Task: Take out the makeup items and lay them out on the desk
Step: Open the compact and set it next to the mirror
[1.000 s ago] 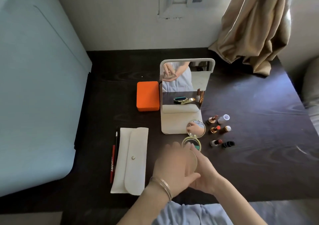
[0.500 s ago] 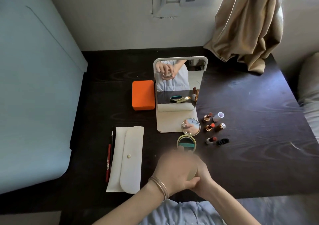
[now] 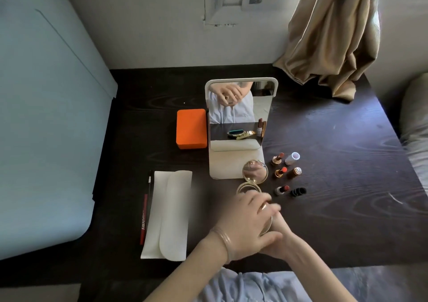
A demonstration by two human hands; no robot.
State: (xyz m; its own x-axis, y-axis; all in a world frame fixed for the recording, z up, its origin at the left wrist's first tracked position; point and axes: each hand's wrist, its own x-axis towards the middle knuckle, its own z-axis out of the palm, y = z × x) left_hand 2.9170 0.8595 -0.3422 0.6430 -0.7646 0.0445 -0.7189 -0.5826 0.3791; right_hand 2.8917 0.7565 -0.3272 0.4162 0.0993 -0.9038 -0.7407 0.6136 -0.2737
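Observation:
My left hand (image 3: 243,227) lies over a round gold-rimmed case (image 3: 269,225), fingers curled on its top and blurred. My right hand (image 3: 281,238) grips the same case from underneath, mostly hidden by the left hand. Just beyond my fingers an open gold compact (image 3: 254,172) stands on the dark desk (image 3: 335,209), its mirror lid tilted up. Several lipsticks and caps (image 3: 281,171) stand in rows to its right. A white pouch (image 3: 166,213) lies flat to the left, with a red pencil (image 3: 144,219) and a thin brush (image 3: 149,182) beside it.
A standing mirror (image 3: 238,116) on a white base faces me mid-desk, with an orange box (image 3: 191,132) to its left. A tan curtain (image 3: 331,37) drapes onto the back right corner. A pale blue surface (image 3: 46,139) borders the desk's left side.
Both hands drew the round case back from the open compact toward my body. My left fingers have shifted across its top.

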